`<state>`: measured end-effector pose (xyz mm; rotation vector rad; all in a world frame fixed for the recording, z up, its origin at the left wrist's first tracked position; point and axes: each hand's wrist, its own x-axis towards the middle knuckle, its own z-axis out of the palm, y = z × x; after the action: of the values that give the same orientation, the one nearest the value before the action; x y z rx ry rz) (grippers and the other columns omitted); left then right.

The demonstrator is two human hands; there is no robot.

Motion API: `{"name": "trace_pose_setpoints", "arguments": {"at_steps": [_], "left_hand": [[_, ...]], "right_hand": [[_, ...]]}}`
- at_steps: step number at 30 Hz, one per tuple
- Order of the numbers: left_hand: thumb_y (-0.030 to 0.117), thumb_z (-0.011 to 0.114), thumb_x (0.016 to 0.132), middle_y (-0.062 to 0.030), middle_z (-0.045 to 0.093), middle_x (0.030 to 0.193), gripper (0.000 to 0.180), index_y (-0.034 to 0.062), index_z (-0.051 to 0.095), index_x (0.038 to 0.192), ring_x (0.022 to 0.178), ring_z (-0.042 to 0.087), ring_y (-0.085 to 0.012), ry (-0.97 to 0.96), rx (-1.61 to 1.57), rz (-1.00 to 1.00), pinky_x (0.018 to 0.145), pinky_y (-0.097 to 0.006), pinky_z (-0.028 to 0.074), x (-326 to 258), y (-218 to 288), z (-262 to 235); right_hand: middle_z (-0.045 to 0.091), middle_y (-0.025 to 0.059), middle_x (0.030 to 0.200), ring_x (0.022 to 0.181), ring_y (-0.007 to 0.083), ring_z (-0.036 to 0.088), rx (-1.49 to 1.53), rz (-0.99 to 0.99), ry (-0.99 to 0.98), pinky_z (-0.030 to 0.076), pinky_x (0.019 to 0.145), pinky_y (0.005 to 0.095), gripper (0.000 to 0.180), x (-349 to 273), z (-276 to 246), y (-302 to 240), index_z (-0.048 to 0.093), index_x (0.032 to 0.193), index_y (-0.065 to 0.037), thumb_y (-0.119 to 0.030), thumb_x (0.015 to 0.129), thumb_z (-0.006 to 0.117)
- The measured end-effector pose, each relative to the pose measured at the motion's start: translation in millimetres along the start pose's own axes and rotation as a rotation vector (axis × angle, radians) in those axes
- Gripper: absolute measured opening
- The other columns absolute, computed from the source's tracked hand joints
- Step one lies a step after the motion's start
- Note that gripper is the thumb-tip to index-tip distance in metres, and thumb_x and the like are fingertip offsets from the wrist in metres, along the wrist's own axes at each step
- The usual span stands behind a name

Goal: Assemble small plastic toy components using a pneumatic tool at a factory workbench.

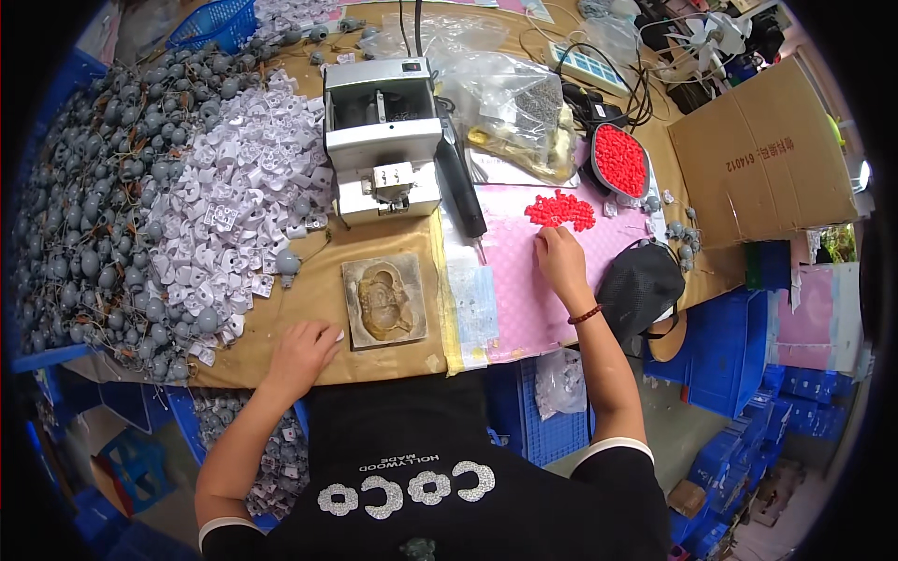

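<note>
My left hand (301,357) rests low on the brown-covered table, its fingers curled together; a tiny pale spot shows at the fingertips, too small to name. Just right of it lies a square mold block (385,301) with a rounded, figure-like hollow. Over the pink sheet (510,280), my right hand (561,259) has its fingers pinched together at the near edge of a loose pile of small red pieces (559,211). Whatever is between those fingers is hidden. More red pieces (620,161) fill a dark bowl (596,178) farther right.
Heaps of grey round parts (103,215) and white plastic parts (243,178) cover the left. A silver-white machine (383,140) stands mid-table beside a black handled tool (460,182). A black mesh bag (641,288), cardboard box (762,154) and blue bins (716,360) are rightward.
</note>
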<state>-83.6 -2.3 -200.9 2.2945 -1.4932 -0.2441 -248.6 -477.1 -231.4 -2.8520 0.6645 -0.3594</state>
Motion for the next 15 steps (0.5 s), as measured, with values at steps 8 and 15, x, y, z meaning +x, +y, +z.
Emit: {"name": "trace_pose_setpoints", "arguments": {"at_steps": [8,15], "left_hand": [[0.011,0.075,0.081,-0.0114,0.060,0.116,0.045,0.0087,0.062,0.124,0.107,0.059,-0.0301,-0.100,-0.052,-0.093,0.086,-0.041,0.053,-10.8,-1.5,-0.8],[0.012,0.081,0.077,-0.0100,0.058,0.111,0.045,0.0097,0.064,0.119,0.101,0.059,-0.0315,0.148,-0.361,-0.206,0.085,-0.041,0.052,51.9,32.8,-10.1]], "right_hand": [[0.063,0.0188,0.085,0.081,0.0385,0.062,0.062,-0.089,0.087,0.051,0.071,0.0488,0.006,-1.8,6.9,-3.1,0.063,0.087,-0.002,-0.007,0.087,0.065],[0.070,0.0121,0.091,0.078,0.0216,0.068,0.566,0.046,-0.031,0.054,0.068,0.0315,0.012,1.0,-16.8,-43.4,0.068,0.101,-0.001,-0.001,0.089,0.069]]}}
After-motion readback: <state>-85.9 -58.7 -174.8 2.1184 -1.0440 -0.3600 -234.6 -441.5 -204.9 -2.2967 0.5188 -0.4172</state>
